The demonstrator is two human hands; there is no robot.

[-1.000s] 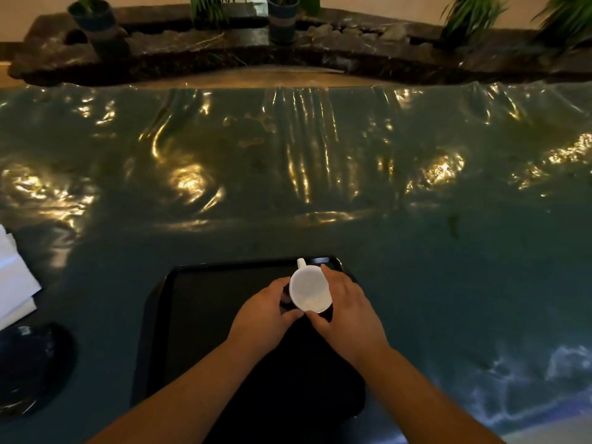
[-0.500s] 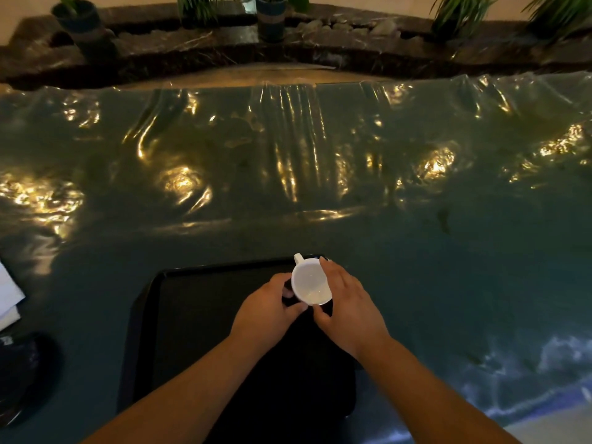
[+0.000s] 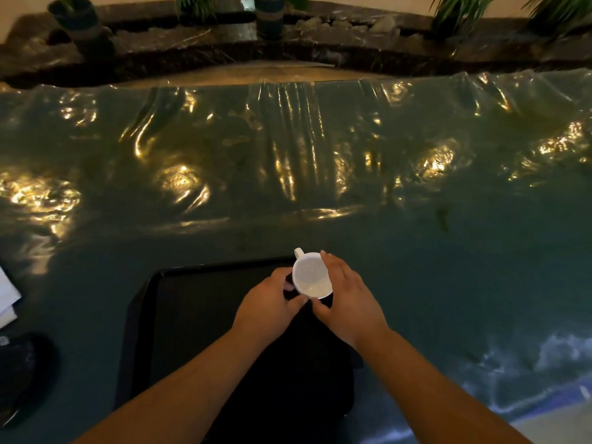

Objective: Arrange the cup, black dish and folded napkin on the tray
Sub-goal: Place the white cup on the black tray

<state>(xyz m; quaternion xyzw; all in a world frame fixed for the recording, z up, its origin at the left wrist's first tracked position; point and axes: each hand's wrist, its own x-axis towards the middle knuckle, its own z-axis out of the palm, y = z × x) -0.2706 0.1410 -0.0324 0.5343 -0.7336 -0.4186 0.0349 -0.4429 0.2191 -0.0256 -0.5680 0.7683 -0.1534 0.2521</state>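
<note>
The white cup (image 3: pixel 312 280) stands upright at the far right corner of the black tray (image 3: pixel 192 315), its handle pointing away, with the left hand (image 3: pixel 269 307) and right hand (image 3: pixel 347 299) cupped on either side, fingers (image 3: pixel 333 267) curled loosely round its wall, probably to steady and square it there. That corner spot seems chosen to leave the tray's bare middle free for the black dish (image 3: pixel 22 370) and the folded napkin (image 3: pixel 8 296), both lying off the tray at the left edge of the plastic-covered surface (image 3: pixel 416 251)
</note>
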